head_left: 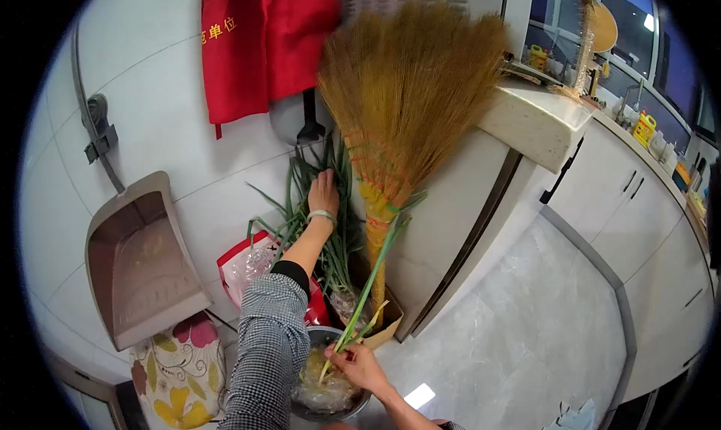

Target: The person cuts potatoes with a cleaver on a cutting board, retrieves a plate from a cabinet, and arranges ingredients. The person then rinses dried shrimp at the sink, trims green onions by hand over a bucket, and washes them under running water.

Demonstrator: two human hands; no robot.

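Observation:
My left hand (324, 192), with a band round the wrist, reaches into a tall bunch of green onions (342, 238) against the wall. Its fingers are curled into the leaves, and their tips are partly hidden. My right hand (362, 367) pinches a long green onion stalk (378, 276) near its pale lower end. That stalk slants up across the handle of a straw broom (409, 107), which stands bristles up. Beneath my right hand is a dark round bin (360, 409) holding a clear plastic bag (327, 389). The bunch stands in a cardboard box (389, 326).
A brown dustpan (154, 257) hangs on the left wall above a flowered cushion (180, 370). A red apron (259, 51) hangs behind. Beside the onions is a red and white bag (251, 268). At right are a counter corner (537, 126) and white cabinets (638, 197).

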